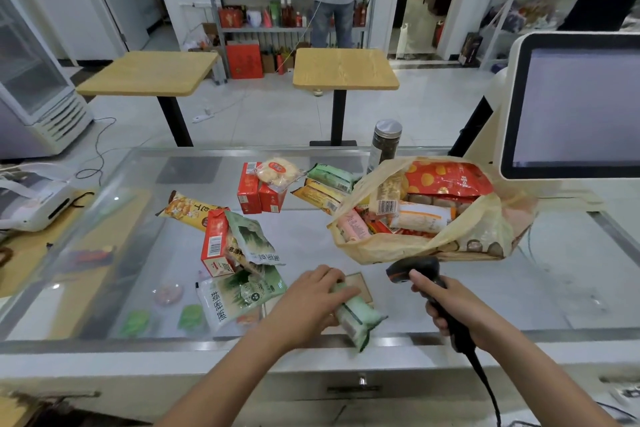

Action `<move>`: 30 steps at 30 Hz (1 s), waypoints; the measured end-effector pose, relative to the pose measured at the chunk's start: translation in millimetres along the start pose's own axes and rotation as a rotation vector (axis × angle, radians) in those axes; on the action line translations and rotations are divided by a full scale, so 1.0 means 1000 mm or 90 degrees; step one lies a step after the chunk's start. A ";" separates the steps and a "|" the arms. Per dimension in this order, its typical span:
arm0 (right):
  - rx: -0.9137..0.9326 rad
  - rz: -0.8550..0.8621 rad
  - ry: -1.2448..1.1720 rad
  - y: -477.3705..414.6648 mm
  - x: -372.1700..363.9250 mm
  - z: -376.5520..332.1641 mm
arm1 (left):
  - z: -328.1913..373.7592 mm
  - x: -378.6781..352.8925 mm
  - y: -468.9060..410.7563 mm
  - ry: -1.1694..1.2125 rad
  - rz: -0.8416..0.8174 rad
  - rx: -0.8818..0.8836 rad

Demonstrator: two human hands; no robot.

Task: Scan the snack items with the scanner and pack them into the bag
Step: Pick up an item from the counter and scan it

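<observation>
hands, left to right: my left hand (311, 298) lies over the upper end of a pale green snack packet (358, 317), fingers curled across it and holding it. my right hand (450, 305) is wrapped round the grip of the scanner (414, 270), forefinger up near the head.

left of the bag (381, 248), well apart from it: a loose pile of snacks (239, 253), red cartons, green sachets and a yellow pack, presumably not yet scanned.

in front of the bag, a little to its left: the held packet, tilted, its lower end past the near edge of the glass counter (311, 236).

directly in front of the bag: the scanner head, close to the bag's wall, its window turned towards the packet. scanner and packet are near each other but apart.

the bag itself stands open, well filled with packs. right of the bag: a screen (571, 104).

handling, as i judge it: the packet is light and soft, with a slick film wrapper and contents that would crush. i would pinch it gently by one end, leaving the printed face clear. i cannot make out its barcode from here.
</observation>
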State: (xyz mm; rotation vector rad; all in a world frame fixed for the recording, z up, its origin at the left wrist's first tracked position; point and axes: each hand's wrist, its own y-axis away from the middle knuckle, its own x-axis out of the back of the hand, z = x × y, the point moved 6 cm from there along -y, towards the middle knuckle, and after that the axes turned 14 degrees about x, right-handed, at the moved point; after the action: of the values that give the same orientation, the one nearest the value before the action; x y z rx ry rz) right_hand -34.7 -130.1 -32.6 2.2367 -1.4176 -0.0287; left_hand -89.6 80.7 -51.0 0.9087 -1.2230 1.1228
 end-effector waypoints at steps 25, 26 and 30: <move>-0.040 -0.029 0.054 0.059 0.035 -0.056 | 0.025 -0.013 -0.041 0.102 -0.142 0.394; -0.041 -0.030 0.054 0.060 0.035 -0.057 | 0.026 -0.012 -0.042 0.105 -0.145 0.395; -0.042 -0.031 0.050 0.062 0.036 -0.058 | 0.026 -0.012 -0.042 0.109 -0.147 0.400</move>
State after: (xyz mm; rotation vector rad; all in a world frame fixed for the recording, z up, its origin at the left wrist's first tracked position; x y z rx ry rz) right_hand -55.1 -159.5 52.8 2.1943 -1.3013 -0.0029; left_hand -54.8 43.9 -57.2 1.3506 -0.6009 1.3874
